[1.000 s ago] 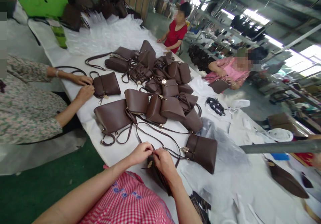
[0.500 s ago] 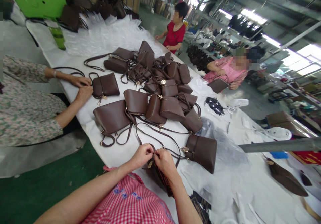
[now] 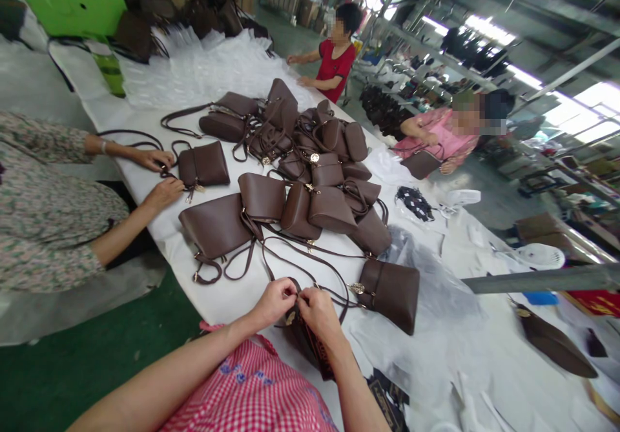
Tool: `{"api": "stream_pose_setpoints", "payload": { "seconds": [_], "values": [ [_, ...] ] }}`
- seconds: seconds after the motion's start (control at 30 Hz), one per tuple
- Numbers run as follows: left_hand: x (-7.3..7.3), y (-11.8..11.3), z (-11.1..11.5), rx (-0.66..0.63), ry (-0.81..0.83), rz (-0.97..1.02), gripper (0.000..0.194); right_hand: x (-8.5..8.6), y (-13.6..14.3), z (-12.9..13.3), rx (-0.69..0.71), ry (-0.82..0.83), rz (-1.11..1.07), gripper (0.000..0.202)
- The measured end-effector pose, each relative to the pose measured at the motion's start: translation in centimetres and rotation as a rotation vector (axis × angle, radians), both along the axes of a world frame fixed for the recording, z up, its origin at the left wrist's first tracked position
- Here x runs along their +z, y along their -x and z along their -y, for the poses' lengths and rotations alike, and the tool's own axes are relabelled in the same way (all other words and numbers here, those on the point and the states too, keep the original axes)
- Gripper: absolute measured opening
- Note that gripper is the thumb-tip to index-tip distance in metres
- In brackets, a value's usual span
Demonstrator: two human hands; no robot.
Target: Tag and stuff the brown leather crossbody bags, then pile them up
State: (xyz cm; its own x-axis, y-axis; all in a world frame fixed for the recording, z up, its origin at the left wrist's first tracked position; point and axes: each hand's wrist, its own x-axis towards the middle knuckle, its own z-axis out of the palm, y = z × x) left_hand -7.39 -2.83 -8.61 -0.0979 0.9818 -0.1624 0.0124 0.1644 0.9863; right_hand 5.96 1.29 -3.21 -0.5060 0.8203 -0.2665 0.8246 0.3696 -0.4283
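Observation:
At the table's near edge, a brown handbag (image 3: 306, 345) stands in front of my body, partly covered by my right hand and forearm. My left hand (image 3: 277, 299) is closed in a pinch at the bag's top end, beside a gold charm (image 3: 290, 318). Close against it, my right hand (image 3: 320, 312) pinches the same end of the bag. The small part between the fingertips is too hidden to make out. Thin brown straps (image 3: 334, 270) loop over the table just beyond my hands. Another brown handbag (image 3: 391, 295) with a gold charm lies to the right.
A heap of brown handbags (image 3: 332, 209) covers the middle of the white table (image 3: 169, 225). At left, a co-worker's hands (image 3: 167, 186) handle the strap of another bag (image 3: 204, 164). Clear plastic (image 3: 436, 290) lies at right, near a metal bar (image 3: 537, 281). Two more people stand beyond.
My hands stay pinched at the bag's top end with barely any movement. The left co-worker's hands have moved apart. The person in red has shifted slightly left, arms over the table.

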Motion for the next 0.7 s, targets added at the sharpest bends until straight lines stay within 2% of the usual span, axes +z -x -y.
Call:
{"api": "stream_pose_setpoints", "payload": {
  "seconds": [0.17,0.37,0.7],
  "values": [
    [-0.42,-0.22,-0.2,0.004,-0.004,0.006,0.009,-0.05,-0.2,-0.15,-0.018,0.015,-0.038,0.021],
    [-0.25,-0.3,-0.01,0.02,-0.015,0.016,0.006,-0.22,-0.16,-0.29,-0.018,0.006,-0.041,0.021],
    [-0.58,-0.66,-0.41,0.032,0.0,0.029,0.012,0.12,-0.15,-0.47,-0.043,0.029,-0.063,0.023]
  ]
}}
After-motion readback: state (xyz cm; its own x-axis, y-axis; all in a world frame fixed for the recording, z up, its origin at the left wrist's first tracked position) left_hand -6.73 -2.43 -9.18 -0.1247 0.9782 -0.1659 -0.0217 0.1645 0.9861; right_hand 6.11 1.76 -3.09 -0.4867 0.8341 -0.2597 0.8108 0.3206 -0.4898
